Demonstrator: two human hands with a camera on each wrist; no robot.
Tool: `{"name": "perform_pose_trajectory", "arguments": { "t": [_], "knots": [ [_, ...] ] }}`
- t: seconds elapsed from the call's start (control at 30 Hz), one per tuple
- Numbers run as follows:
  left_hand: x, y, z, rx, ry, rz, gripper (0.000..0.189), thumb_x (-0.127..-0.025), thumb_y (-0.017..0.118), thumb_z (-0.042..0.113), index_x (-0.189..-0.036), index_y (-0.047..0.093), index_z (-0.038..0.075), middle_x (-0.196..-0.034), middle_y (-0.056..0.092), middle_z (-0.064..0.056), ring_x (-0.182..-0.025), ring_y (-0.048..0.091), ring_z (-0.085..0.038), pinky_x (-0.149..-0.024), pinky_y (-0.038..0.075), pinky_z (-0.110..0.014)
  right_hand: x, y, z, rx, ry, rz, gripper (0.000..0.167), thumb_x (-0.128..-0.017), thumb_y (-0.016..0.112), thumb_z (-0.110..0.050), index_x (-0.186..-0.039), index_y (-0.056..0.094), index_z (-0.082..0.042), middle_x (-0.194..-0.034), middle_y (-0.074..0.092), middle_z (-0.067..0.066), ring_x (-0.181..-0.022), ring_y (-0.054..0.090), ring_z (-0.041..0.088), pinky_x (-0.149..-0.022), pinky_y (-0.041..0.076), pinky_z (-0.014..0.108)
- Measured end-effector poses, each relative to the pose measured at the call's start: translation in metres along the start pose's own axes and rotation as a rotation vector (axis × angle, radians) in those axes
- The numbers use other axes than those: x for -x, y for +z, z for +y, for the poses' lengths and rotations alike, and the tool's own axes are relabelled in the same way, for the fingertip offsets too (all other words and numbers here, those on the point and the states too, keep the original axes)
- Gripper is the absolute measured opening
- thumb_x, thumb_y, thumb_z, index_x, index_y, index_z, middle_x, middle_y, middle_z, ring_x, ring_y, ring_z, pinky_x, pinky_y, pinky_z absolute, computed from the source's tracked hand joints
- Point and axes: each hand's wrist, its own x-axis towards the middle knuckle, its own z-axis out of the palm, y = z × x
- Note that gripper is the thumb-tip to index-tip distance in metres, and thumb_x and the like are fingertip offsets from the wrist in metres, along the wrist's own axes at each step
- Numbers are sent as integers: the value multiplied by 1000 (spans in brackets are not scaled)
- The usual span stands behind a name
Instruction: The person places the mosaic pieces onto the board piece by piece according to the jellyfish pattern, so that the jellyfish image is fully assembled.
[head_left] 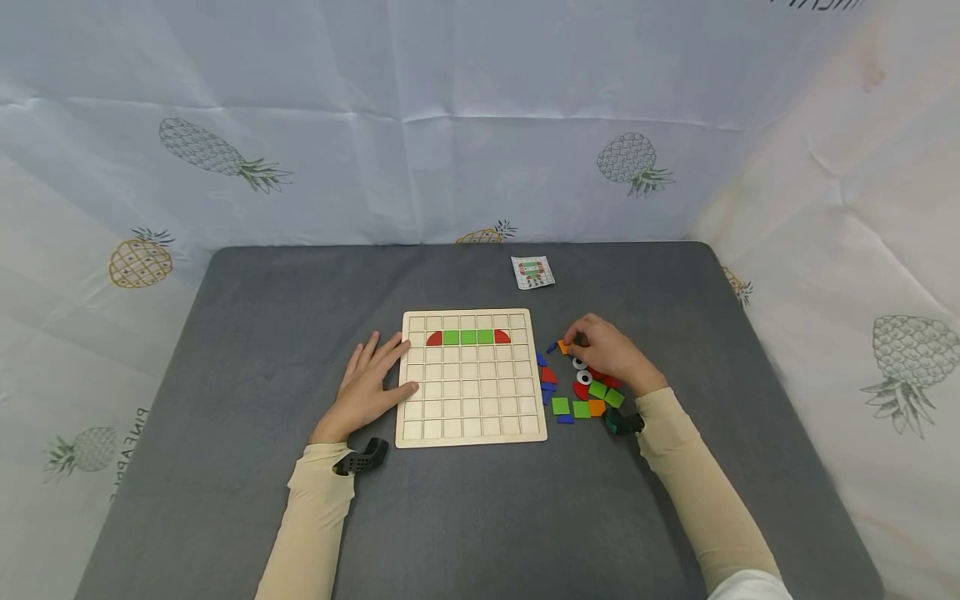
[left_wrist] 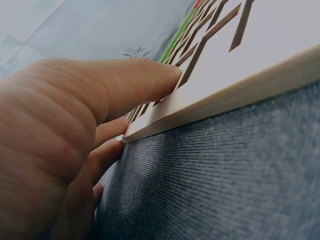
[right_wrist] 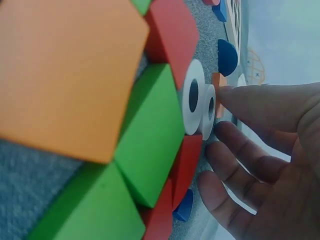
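Note:
A square wooden grid board lies on the table, with a row of three green squares between two red rounded pieces near its far side. My left hand lies at the board's left edge with fingers spread, and its thumb presses on the rim. Right of the board, my right hand has its thumb and fingertips at an orange tile, pinching it. In the right wrist view the thumb covers part of that orange tile, beside two white eye rings.
Loose green, red and blue tiles lie scattered between the board and the right wrist. One more orange tile is among them. A small pattern card lies near the table's far edge, before a pineapple-print cloth.

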Motion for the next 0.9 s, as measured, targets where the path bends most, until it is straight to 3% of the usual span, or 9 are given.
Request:
{"name": "perform_pose_trajectory", "arguments": {
  "t": [0.17, 0.4, 0.7, 0.9],
  "knots": [
    [0, 1, -1, 0, 1, -6, 79, -91, 73, 34, -158, 37, 14, -169, 26, -11, -160, 1, -37, -129, -6, -56, 1, 1, 0, 17, 2, 4, 30, -101, 61, -14, -129, 66, -4, -125, 59, 16, -101, 59, 28, -88, 56, 47],
    [0, 1, -1, 1, -2, -1, 79, -91, 74, 34, -158, 37, 14, -169, 26, -10, -160, 1, -37, -129, -6, -55, 2, 2, -1, 40, 22, 15, 23, -101, 62, -15, -122, 65, -5, -119, 60, 15, -96, 58, 27, -83, 55, 44],
    [0, 0, -1, -3, 1, 0, 79, -91, 73, 34, -158, 38, 14, -169, 27, -10, -160, 1, -37, -129, -5, -55, 3, -3, 3, -72, 4, -4, 14, -102, 62, -16, -112, 62, -7, -97, 68, 10, -76, 59, 18, -67, 51, 31],
    [0, 1, -2, 2, 5, 0, 79, -91, 73, 35, -159, 37, 15, -169, 26, -10, -160, 1, -36, -129, -5, -55, 1, -12, 2, -102, 17, 26, 14, -101, 64, -20, -108, 65, -7, -99, 70, 11, -80, 60, 20, -70, 52, 31]
  ]
}}
